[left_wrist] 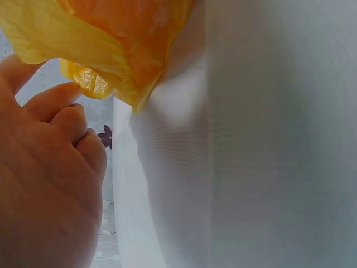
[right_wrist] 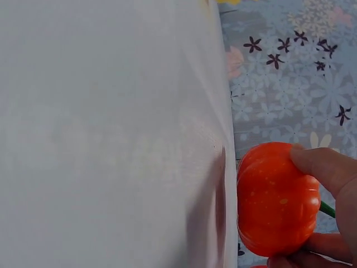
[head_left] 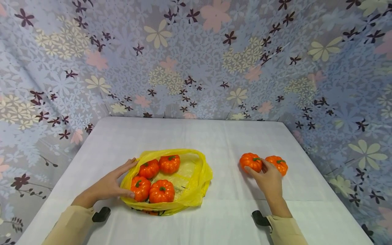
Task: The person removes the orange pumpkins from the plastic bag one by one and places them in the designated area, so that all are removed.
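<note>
A yellow plastic bag lies with its mouth spread on the white table, holding several small orange pumpkins with green stems. At its left side is my left hand, thumb and fingers spread wide and touching the rim; in the left wrist view its fingers rest by the yellow plastic, thumb hidden. On the right, my right hand grips a pumpkin between thumb and fingers. The right wrist view shows this pumpkin from the side, its stem towards the palm. Just right of that hand sits another pumpkin.
A white cloth covers the table, and its far edge meets a flowered curtain that also hangs at both sides. Black wrist-camera mounts stick out near both sleeves. A stretch of white cloth separates the bag from the right-hand pumpkins.
</note>
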